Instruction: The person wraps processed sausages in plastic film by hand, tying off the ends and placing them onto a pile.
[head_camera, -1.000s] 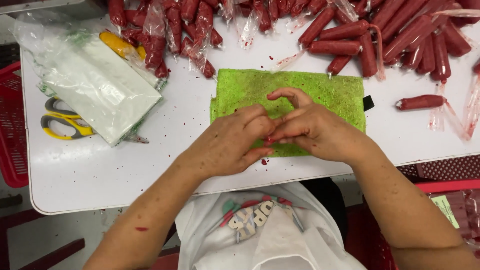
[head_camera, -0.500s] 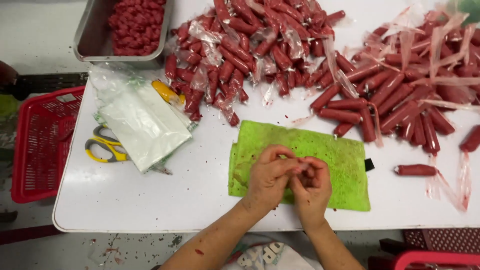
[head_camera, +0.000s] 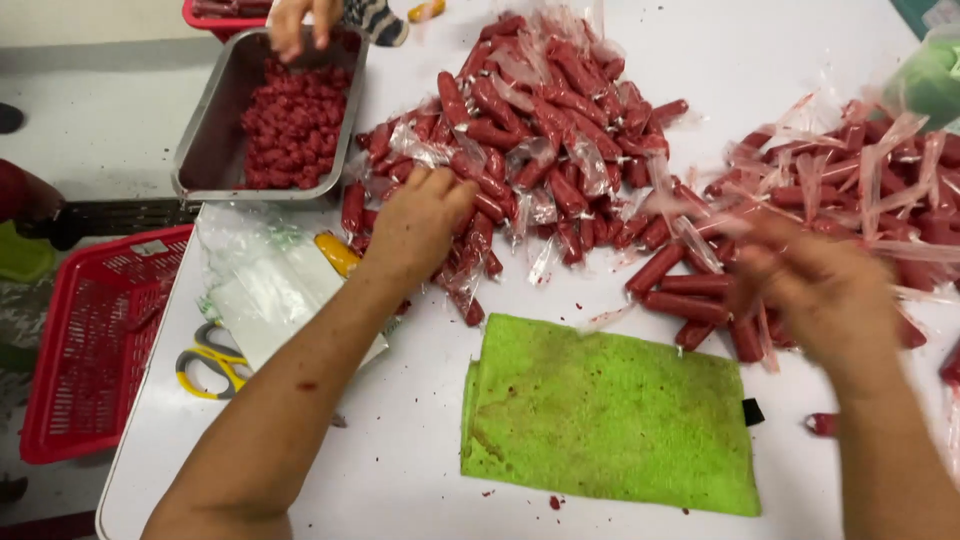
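Over the green cloth (head_camera: 610, 420) at the desk's near edge, both hands have split apart. Left hand (head_camera: 420, 222) now clenches into the wrapped red sticks (head_camera: 520, 150) mid-desk; right hand (head_camera: 815, 285) blurred, grip unclear, over the right-hand pile (head_camera: 850, 190).

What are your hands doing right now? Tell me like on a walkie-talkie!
Left hand on the middle pile of red sticks. Right hand, blurred, over the right pile; grip unclear. Green cloth bare.

The right hand (head_camera: 815, 285) is blurry, so its grip cannot be seen. The left hand (head_camera: 420, 220) covers some red sticks (head_camera: 540, 130).
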